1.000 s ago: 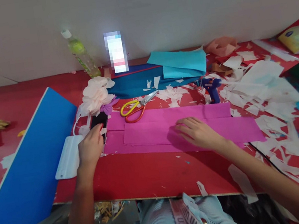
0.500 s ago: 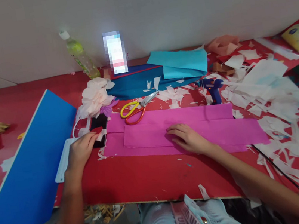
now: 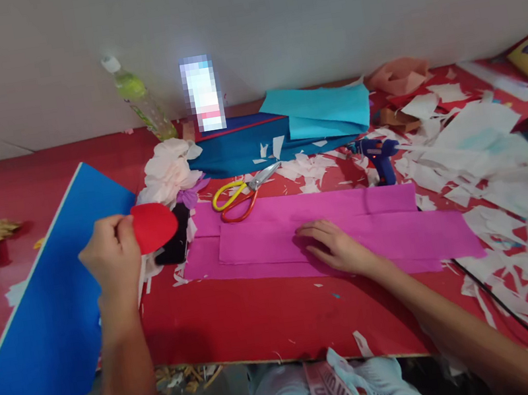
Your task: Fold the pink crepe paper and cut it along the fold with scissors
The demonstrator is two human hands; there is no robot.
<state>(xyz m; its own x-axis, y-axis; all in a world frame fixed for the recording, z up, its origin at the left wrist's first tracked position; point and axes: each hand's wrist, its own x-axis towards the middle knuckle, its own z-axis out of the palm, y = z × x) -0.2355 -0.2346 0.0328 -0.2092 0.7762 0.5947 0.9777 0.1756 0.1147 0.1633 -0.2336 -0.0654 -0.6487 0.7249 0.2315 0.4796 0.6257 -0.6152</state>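
My left hand (image 3: 115,254) pinches the edge of a flat, rounded red piece (image 3: 154,227), held up over the left part of the table. Behind that piece lies a dark phone (image 3: 176,243), partly covered. My right hand (image 3: 329,244) rests with its fingers stretched out on magenta sheets (image 3: 261,241), which lie overlapping in long strips. Scissors with one yellow and one red handle (image 3: 246,193) lie at the upper edge of these sheets, blades pointing right and away from me.
A blue board (image 3: 56,310) slants along the left. Behind stand a bottle (image 3: 141,100) and a lit, blurred screen (image 3: 202,94). A blue glue gun (image 3: 380,155) and white paper scraps (image 3: 471,145) are at right. Teal sheets (image 3: 237,152) and a pale paper flower (image 3: 169,166) lie farther back.
My left hand has lifted and moved left, turning the red piece so its broad face shows. My right hand has stayed on the magenta sheets.
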